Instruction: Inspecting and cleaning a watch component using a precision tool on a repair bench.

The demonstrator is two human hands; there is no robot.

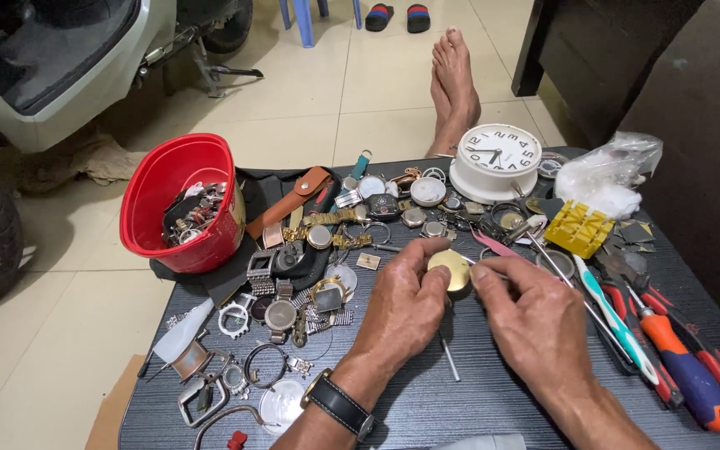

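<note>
My left hand (pixel 402 304) holds a small round gold-coloured watch case (pixel 452 268) between thumb and fingers above a dark ribbed table (pixel 493 392). A black-strapped wristwatch (pixel 339 404) sits on that wrist. My right hand (pixel 535 321) is pinched just right of the case, its fingertips touching the case's edge; whether it holds a small tool I cannot tell. A thin metal pin (pixel 450 358) lies on the table between my hands.
A red bucket (pixel 183 204) of parts stands at the left. Loose watches and straps (pixel 310 275) litter the middle. A white clock (pixel 497 158) is at the back. A yellow holder (pixel 578 227), a toothbrush (pixel 618 321) and screwdrivers (pixel 685 367) lie right. Bare feet (pixel 453 83) rest beyond.
</note>
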